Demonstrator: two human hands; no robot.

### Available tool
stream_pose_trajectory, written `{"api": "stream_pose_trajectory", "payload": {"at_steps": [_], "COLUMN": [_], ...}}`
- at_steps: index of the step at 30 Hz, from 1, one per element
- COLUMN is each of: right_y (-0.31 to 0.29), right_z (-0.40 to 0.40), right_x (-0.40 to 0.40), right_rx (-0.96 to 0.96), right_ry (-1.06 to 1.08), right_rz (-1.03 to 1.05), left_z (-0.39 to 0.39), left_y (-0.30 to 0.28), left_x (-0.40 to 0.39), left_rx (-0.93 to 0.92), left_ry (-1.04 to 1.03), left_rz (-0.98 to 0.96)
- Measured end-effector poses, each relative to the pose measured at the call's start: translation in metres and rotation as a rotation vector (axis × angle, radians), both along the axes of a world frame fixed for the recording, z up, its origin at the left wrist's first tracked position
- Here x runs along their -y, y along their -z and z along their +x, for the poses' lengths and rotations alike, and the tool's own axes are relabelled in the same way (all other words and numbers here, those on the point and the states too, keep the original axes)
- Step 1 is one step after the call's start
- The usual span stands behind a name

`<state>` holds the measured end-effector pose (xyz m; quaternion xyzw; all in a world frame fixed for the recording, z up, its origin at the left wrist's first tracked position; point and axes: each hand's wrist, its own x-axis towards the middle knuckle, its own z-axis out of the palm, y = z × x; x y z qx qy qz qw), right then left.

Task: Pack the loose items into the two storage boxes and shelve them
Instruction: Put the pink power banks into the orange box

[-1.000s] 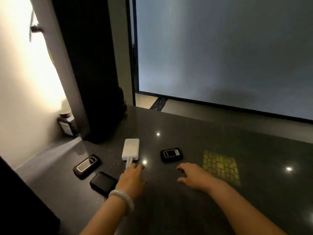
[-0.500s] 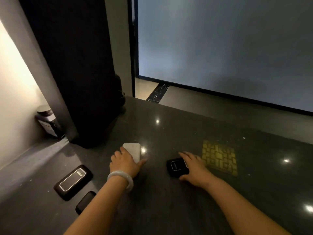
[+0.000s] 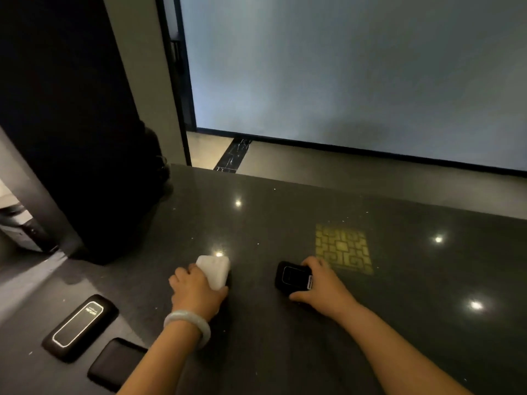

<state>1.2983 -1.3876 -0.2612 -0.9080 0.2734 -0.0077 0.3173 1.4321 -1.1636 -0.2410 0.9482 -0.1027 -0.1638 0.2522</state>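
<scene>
My left hand (image 3: 196, 292), with a pale bangle on the wrist, grips a white power bank (image 3: 214, 270) and tilts its far end up off the dark counter (image 3: 285, 223). My right hand (image 3: 320, 283) curls round a small black device with a screen (image 3: 292, 276), thumb at its near edge and fingers at its far right corner. Further left lie a long black device with a lit white outline (image 3: 81, 326) and a plain black pack (image 3: 115, 363). No storage box is in view.
A tall black panel (image 3: 77, 124) stands on the counter at the left, with a dark object (image 3: 155, 155) behind its edge. A yellow patterned light patch (image 3: 343, 248) lies just past my right hand. Beyond the counter's far edge is floor and a frosted glass wall.
Both hands reached forward from the near counter. My left hand closed round the white power bank and tipped it up; my right hand closed round the small black device. The view shifted right.
</scene>
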Motion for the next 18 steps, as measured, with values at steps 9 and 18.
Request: {"api": "stream_pose_trajectory", "payload": {"at_steps": [9, 18], "right_y": [-0.068, -0.131], "right_z": [-0.136, -0.365], "right_x": [0.011, 0.010], "right_rx": [0.158, 0.518], "right_ry": [0.263, 0.723], "right_rz": [0.152, 0.280], "left_z": [-0.115, -0.286], "left_y": [-0.032, -0.077], "left_x": [0.060, 0.152], "left_rx": [0.055, 0.036], "left_ry": [0.324, 0.718], "left_rz": [-0.283, -0.440]}}
